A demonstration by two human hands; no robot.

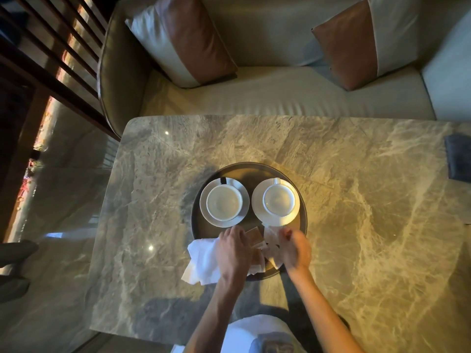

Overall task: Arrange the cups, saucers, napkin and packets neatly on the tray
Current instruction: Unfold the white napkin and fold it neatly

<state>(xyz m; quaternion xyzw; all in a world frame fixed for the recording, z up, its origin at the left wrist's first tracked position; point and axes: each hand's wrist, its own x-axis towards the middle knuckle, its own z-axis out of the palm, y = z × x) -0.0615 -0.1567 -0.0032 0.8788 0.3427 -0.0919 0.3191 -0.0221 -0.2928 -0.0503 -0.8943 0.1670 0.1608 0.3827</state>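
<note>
A round dark tray [248,167] sits on the marble table. On its far half stand two white cups, the left cup [224,202] on a saucer [245,200] and the right cup [279,200] on a saucer [257,200]. A crumpled white napkin [202,261] hangs over the tray's near left rim. Brown and white packets [257,238] lie on the tray's near part between my hands. My left hand [234,250] rests over the napkin and the brown packets. My right hand [295,247] has curled fingers at the white packets; its grip is hidden.
The marble table [356,200] extends wide on all sides of the tray. A dark flat object [458,159] lies at the table's right edge. A cream sofa [280,98] with two cushions stands behind the table. Wooden slats are at the far left.
</note>
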